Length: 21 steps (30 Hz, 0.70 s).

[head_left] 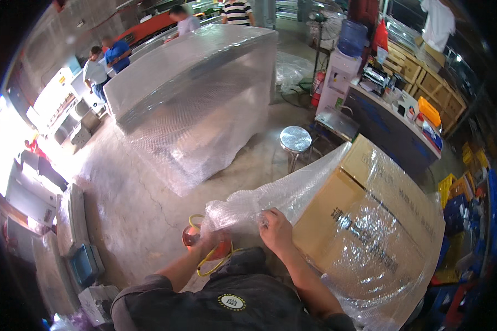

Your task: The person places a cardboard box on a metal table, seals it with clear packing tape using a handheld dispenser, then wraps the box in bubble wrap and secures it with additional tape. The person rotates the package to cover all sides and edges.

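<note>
A sheet of clear bubble wrap stretches leftward from a large brown cardboard box in front of me on the right. Its loose end is gathered at my left hand, whose fingers are mostly covered by the film. My right hand is closed on the lower edge of the wrap, close to the box's left side. Shiny clear film also covers the box's top and right side. Below my left hand, a round orange-red object with a yellow hose or cord rests on the floor, partly hidden.
Ahead stands a large bubble-wrapped item. A round metal stool is beyond the box, near a water dispenser and a cluttered counter. Crates line the right; a blue bin sits left. Several people are farther off.
</note>
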Available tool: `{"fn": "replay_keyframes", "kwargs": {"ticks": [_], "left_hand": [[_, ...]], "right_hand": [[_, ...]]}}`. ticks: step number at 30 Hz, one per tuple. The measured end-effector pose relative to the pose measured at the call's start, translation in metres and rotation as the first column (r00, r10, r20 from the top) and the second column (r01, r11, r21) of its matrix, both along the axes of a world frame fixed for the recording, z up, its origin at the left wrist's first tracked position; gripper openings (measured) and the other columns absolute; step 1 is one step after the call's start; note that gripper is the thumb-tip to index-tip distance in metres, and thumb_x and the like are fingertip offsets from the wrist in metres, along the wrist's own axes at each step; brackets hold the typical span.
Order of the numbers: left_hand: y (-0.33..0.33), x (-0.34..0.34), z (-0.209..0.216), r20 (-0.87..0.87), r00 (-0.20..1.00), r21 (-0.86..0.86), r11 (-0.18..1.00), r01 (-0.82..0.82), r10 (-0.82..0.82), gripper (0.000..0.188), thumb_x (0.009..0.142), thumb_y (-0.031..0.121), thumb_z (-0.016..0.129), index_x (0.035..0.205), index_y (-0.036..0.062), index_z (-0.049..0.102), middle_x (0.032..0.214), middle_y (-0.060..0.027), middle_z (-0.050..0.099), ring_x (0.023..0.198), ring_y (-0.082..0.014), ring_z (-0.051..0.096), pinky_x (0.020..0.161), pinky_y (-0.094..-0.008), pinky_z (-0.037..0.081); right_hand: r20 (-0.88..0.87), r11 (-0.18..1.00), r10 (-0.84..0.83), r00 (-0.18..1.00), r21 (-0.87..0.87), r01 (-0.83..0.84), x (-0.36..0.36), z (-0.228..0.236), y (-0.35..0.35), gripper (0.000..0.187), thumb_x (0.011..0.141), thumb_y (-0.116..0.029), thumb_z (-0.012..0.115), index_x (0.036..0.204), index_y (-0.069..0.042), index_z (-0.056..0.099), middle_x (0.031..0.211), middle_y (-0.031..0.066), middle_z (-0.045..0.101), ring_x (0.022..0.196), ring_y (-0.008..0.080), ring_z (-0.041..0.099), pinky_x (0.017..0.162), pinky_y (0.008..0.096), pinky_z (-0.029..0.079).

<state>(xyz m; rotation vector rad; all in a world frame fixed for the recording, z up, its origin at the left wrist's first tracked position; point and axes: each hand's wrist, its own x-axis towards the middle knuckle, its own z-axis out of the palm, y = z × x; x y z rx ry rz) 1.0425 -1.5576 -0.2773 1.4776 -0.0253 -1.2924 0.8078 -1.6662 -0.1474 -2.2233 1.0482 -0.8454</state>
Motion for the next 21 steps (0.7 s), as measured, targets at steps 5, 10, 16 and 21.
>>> {"fn": "replay_keyframes", "kwargs": {"ticks": [5,10,16,21], "left_hand": [[-0.071,0.104,0.054,0.101,0.994,-0.373,0.925,0.074,-0.038,0.036,0.102,0.02,0.056,0.136,0.0063,0.061,0.131,-0.0135,0.064,0.114,-0.0272,0.063,0.1,-0.0425,0.052],[-0.203,0.125,0.089,0.104,0.948,-0.525,0.793,0.309,-0.301,0.04,0.104,0.025,0.056,0.139,0.0064,0.058,0.131,-0.0114,0.064,0.114,-0.0244,0.064,0.099,-0.0399,0.054],[-0.355,0.092,0.065,0.12,0.711,-0.677,0.467,0.569,-0.692,0.044,0.107,0.031,0.056,0.144,0.0065,0.056,0.13,-0.0088,0.065,0.113,-0.0211,0.064,0.098,-0.0368,0.056],[-0.432,0.069,0.043,-0.063,0.562,-0.344,0.547,0.763,-0.824,0.058,0.106,0.051,0.051,0.148,0.0102,0.051,0.134,-0.0023,0.065,0.108,-0.0192,0.068,0.088,-0.0373,0.06]], "right_hand": [[-0.043,0.977,0.19,0.981,0.107,-0.184,-0.01,0.023,0.022,0.026,0.08,-0.012,0.072,0.105,-0.008,0.072,0.112,0.0097,0.068,0.108,0.0342,0.066,0.086,0.0463,0.056],[0.015,0.968,0.191,0.981,0.162,-0.191,-0.024,0.02,0.014,0.027,0.082,-0.014,0.072,0.108,-0.006,0.071,0.114,0.0101,0.068,0.108,0.0348,0.066,0.089,0.0465,0.055],[0.156,0.969,0.007,0.988,0.241,-0.045,-0.006,0.041,-0.028,0.039,0.087,-0.016,0.068,0.124,-0.004,0.065,0.122,0.016,0.067,0.111,0.0388,0.066,0.091,0.05,0.054],[0.179,0.897,-0.118,0.977,0.441,0.028,0.011,0.068,-0.064,0.053,0.091,-0.017,0.065,0.143,-0.013,0.053,0.098,0.0209,0.07,0.093,0.0436,0.069,0.083,0.0537,0.053]]}}
